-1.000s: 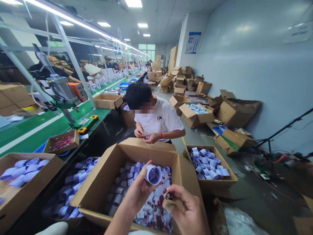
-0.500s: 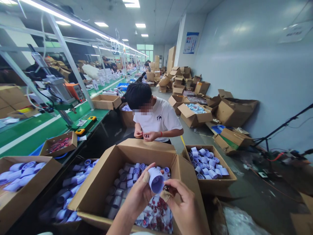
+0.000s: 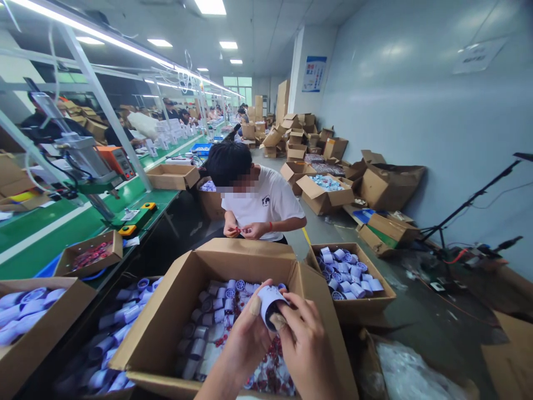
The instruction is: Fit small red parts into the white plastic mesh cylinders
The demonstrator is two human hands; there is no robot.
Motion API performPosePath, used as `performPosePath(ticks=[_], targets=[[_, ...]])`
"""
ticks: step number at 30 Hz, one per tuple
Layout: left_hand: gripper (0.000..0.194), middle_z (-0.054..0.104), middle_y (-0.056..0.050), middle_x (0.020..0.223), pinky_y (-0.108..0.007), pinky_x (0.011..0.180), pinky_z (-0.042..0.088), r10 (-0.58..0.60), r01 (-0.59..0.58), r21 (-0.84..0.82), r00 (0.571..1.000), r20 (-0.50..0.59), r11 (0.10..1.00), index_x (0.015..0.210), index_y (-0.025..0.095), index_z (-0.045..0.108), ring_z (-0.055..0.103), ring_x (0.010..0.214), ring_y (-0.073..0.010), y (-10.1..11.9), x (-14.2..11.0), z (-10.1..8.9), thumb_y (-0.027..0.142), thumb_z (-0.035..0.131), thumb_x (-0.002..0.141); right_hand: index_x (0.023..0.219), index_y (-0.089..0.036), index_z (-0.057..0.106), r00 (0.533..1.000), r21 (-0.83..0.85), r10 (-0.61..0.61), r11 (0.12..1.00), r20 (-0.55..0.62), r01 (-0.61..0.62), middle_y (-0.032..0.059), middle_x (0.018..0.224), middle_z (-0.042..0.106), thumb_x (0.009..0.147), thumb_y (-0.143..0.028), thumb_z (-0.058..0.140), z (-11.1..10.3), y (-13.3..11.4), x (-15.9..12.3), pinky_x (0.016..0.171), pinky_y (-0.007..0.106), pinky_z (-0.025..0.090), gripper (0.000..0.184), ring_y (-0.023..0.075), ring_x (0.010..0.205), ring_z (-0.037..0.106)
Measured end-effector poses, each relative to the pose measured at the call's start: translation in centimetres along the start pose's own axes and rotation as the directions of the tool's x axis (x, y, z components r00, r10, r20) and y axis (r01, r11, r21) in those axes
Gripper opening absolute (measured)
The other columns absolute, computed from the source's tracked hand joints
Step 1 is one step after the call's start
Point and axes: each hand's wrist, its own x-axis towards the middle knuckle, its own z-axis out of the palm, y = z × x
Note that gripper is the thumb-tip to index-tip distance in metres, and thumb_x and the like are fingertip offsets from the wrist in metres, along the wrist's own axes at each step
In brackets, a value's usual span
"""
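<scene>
A lavender plastic cup-shaped part [image 3: 268, 299] is held above a large cardboard box, its open mouth turned toward my right hand. My left hand [image 3: 246, 336] wraps round the outside of this cup, tape on its thumb. My right hand [image 3: 307, 333] is closed at the mouth, with the taped thumb tip reaching inside; whatever it pinches is hidden by the fingers and the cup. Below both hands, the cardboard box [image 3: 145, 308] holds rows of lavender cups [image 3: 199, 332] and a heap of small dark red parts [image 3: 272, 361].
Opposite me sits a person in a white shirt [image 3: 270, 194], handling small red pieces. Boxes of lavender cups stand at right [image 3: 389, 294] and left [image 3: 79, 300]. A press [image 3: 83, 161] and a tray of red parts [image 3: 117, 250] are on the green bench.
My right hand has moved to the cup, and its thumb now reaches into the mouth. The small dark part it was pinching is out of sight. The view has shifted slightly right.
</scene>
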Motion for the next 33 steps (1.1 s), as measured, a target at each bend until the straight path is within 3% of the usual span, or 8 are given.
performPosePath(ticks=[7,9,12,15,18,22,29,33], targets=[[0.03,0.077,-0.006,0.108,-0.025,0.076,0.053,-0.041,0.043,-0.032,0.997,0.068,0.999,0.11,0.025,0.066,0.071,0.095,-0.0164,0.0,0.2,0.0,0.025,0.058,0.082,0.087,-0.025,0.066,0.977,0.193,0.208,0.962,-0.045,-0.195,0.0048,0.089,0.075,0.075,-0.01,0.06,0.2,-0.4,-0.3,0.075,0.032,0.061,0.02,0.0188,0.085,0.07],[0.025,0.079,-0.004,0.101,-0.023,0.072,0.053,-0.04,0.044,-0.046,0.995,0.088,0.998,0.103,0.024,0.07,0.071,0.086,-0.0149,0.0,0.2,-0.1,0.022,0.056,0.082,0.09,-0.025,0.064,0.935,0.281,0.354,0.896,0.021,-0.345,0.0039,0.089,0.075,0.072,-0.01,0.061,0.4,-0.6,-0.3,0.073,0.03,0.06,0.023,0.0179,0.083,0.07],[0.028,0.079,-0.002,0.092,-0.023,0.069,0.052,-0.027,0.028,-0.024,0.999,0.042,0.999,0.104,0.023,0.071,0.071,0.077,-0.0132,0.3,0.4,-0.3,0.02,0.056,0.081,0.106,-0.024,0.063,0.816,0.344,0.536,0.74,0.218,-0.578,0.0051,0.098,0.075,0.07,-0.008,0.058,0.6,-0.8,0.1,0.075,0.032,0.061,0.04,0.0189,0.086,0.071],[0.038,0.079,-0.004,0.093,-0.021,0.071,0.053,-0.024,0.026,0.046,0.999,-0.038,0.999,0.116,0.022,0.066,0.071,0.083,-0.0139,0.8,0.8,-0.5,0.019,0.055,0.08,0.113,-0.023,0.064,0.751,0.328,0.561,0.678,0.348,-0.658,0.0077,0.11,0.075,0.069,-0.002,0.052,0.7,-1.0,0.8,0.092,0.04,0.056,0.05,0.0227,0.102,0.069],[0.038,0.079,-0.006,0.099,-0.021,0.074,0.053,-0.027,0.036,0.121,0.997,-0.076,0.992,0.114,0.019,0.067,0.07,0.092,-0.0157,1.3,1.1,-0.9,0.018,0.056,0.078,0.101,-0.02,0.07,0.757,0.255,0.536,0.726,0.373,-0.639,0.0105,0.109,0.076,0.068,0.003,0.046,0.8,-1.2,1.4,0.097,0.045,0.053,0.048,0.0258,0.105,0.069],[0.032,0.079,-0.007,0.104,-0.022,0.077,0.055,-0.056,0.069,0.153,0.995,-0.085,0.986,0.108,0.017,0.07,0.071,0.091,-0.0161,1.6,1.5,-1.6,0.019,0.056,0.079,0.09,-0.019,0.073,0.8,0.21,0.518,0.783,0.302,-0.586,0.0106,0.092,0.078,0.068,0.004,0.045,1.3,-1.4,1.8,0.085,0.038,0.056,0.042,0.0242,0.092,0.072],[0.039,0.08,-0.005,0.101,-0.024,0.076,0.057,0.007,0.063,0.272,0.968,-0.249,0.96,0.119,0.018,0.063,0.072,0.093,-0.0168,1.5,2.0,-2.0,0.02,0.058,0.081,0.077,-0.02,0.068,0.763,0.233,0.589,0.729,0.266,-0.644,0.0071,0.082,0.076,0.063,0.006,0.047,3.7,-0.9,1.3,0.071,0.032,0.055,0.036,0.0226,0.08,0.072],[0.042,0.079,-0.005,0.104,-0.023,0.08,0.057,0.019,0.088,0.356,0.958,-0.287,0.93,0.121,0.019,0.061,0.071,0.101,-0.0173,1.2,2.2,-3.0,0.021,0.061,0.079,0.072,-0.02,0.064,0.783,0.235,0.588,0.747,0.202,-0.621,0.004,0.075,0.074,0.061,0.008,0.046,5.4,-0.8,-0.1,0.065,0.028,0.053,0.035,0.0196,0.073,0.07]])
